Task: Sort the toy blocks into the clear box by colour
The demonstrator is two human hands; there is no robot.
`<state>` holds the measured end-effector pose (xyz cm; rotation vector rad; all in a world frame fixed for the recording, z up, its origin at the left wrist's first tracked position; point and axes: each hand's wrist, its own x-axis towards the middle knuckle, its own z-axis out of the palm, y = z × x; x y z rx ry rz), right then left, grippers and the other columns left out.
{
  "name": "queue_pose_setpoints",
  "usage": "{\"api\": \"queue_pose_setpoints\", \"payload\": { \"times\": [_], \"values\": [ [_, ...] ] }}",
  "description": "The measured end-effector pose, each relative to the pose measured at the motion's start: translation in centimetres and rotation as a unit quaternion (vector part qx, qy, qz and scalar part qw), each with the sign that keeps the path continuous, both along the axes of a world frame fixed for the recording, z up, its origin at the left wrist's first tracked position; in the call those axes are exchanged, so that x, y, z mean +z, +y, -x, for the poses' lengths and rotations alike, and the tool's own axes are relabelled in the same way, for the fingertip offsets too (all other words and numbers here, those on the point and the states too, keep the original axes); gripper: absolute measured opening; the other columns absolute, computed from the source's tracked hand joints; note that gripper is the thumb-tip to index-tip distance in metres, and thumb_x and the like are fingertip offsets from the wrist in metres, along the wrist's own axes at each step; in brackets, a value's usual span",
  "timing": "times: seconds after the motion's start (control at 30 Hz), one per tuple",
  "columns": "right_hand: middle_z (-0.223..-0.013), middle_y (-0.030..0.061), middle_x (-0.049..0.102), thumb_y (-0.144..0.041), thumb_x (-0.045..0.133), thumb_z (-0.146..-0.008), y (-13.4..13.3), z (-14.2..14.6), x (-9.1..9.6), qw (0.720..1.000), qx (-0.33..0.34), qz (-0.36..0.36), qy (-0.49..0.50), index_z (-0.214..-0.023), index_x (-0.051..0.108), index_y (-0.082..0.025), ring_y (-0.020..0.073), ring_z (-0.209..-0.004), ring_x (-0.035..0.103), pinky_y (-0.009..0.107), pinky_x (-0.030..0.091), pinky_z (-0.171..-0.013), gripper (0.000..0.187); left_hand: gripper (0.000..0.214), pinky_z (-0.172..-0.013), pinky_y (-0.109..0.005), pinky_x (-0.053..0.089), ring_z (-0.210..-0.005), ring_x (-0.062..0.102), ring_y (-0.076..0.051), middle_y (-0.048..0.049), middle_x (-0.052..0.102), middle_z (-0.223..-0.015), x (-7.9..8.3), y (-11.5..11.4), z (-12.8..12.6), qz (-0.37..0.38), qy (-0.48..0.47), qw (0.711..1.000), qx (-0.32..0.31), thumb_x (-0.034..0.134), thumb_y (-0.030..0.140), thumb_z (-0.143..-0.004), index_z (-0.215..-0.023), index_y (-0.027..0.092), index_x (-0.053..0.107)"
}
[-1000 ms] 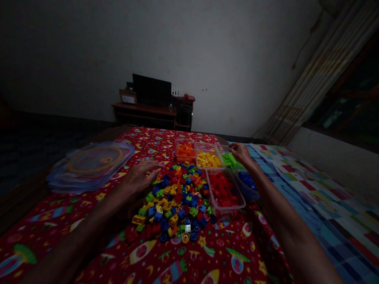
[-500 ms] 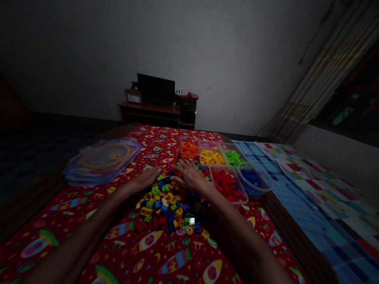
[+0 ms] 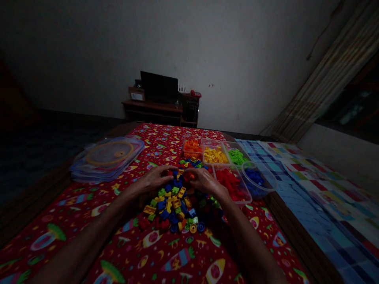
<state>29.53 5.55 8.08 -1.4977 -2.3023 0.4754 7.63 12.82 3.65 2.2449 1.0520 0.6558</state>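
A mixed pile of toy building bricks (image 3: 170, 203) in yellow, blue, green and red lies on a red patterned cloth (image 3: 124, 252). My left hand (image 3: 154, 178) rests at the pile's far left side, thumb and fingers apart and curved towards the bricks. Across from it, my right hand (image 3: 203, 180) bends over the pile's right side, its thumb apart from its fingers. Red bricks (image 3: 188, 176) lie by the right fingertips, partly hidden by them. Neither hand shows a brick lifted off the pile.
Clear tubs of orange bricks (image 3: 192, 146), yellow bricks (image 3: 214, 155), green bricks (image 3: 237, 157), red bricks (image 3: 229, 182) and blue bricks (image 3: 254, 177) stand to the right. Stacked plastic lids (image 3: 108, 157) lie at left. A desk with a monitor (image 3: 159, 86) stands by the wall.
Both hands have gone from flat and outstretched over the pile to curved, with thumbs lower. My right hand has drawn slightly right and nearer. The whole view has shifted a little.
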Motion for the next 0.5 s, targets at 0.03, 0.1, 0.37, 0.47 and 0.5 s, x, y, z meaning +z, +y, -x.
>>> {"api": "queue_pose_setpoints", "payload": {
  "times": [0.03, 0.1, 0.37, 0.47, 0.5],
  "values": [
    [-0.110, 0.0094, 0.069, -0.013, 0.055, -0.082, 0.1, 0.0, 0.0, 1.000, -0.001, -0.002, 0.003, -0.121, 0.062, -0.017, 0.0222, -0.101, 0.063, 0.030, 0.045, -0.086, 0.040, 0.051, -0.080, -0.034, 0.054, -0.093, 0.067, -0.025, -0.0071, 0.072, -0.108, 0.1, 0.0, 0.1, 0.013, -0.001, 1.000, 0.001, 0.053, 0.049, -0.075, -0.114, 0.018, 0.066],
    [-0.110, 0.0098, 0.069, -0.015, 0.054, -0.084, 0.1, -0.1, 0.0, 1.000, 0.000, -0.008, 0.005, -0.121, 0.062, -0.017, 0.0221, -0.102, 0.063, 0.029, 0.045, -0.087, 0.038, 0.048, -0.077, -0.032, 0.054, -0.089, 0.068, -0.024, -0.0064, 0.073, -0.102, 0.3, 0.0, 0.1, 0.028, -0.006, 1.000, 0.007, 0.053, 0.048, -0.075, -0.109, 0.018, 0.068],
    [-0.111, 0.0120, 0.067, -0.029, 0.053, -0.089, -0.2, -1.1, -0.2, 0.997, -0.032, -0.053, 0.035, -0.122, 0.061, -0.014, 0.0221, -0.102, 0.061, 0.031, 0.044, -0.088, 0.037, 0.043, -0.085, -0.035, 0.051, -0.094, 0.066, -0.027, -0.0060, 0.074, -0.101, 0.9, -0.4, -0.2, 0.018, -0.044, 0.998, 0.041, 0.053, 0.049, -0.073, -0.099, 0.019, 0.072],
    [-0.096, 0.0075, 0.070, -0.031, 0.056, -0.087, -0.1, -1.3, -0.4, 0.993, -0.052, -0.079, 0.072, -0.120, 0.062, -0.017, 0.0176, -0.086, 0.063, 0.026, 0.045, -0.077, 0.036, 0.048, -0.084, -0.036, 0.052, -0.092, 0.067, -0.026, -0.0063, 0.073, -0.107, 1.0, -0.3, -0.1, 0.043, -0.071, 0.996, 0.031, 0.051, 0.051, -0.077, -0.109, 0.020, 0.069],
    [-0.089, 0.0054, 0.070, -0.031, 0.056, -0.087, 0.0, -1.3, -0.4, 0.992, -0.056, -0.084, 0.079, -0.118, 0.063, -0.018, 0.0159, -0.078, 0.062, 0.025, 0.044, -0.072, 0.035, 0.051, -0.082, -0.036, 0.053, -0.090, 0.068, -0.025, -0.0072, 0.072, -0.109, 1.0, -0.3, 0.0, 0.060, -0.083, 0.994, 0.026, 0.050, 0.051, -0.078, -0.114, 0.019, 0.066]
  ]
}}
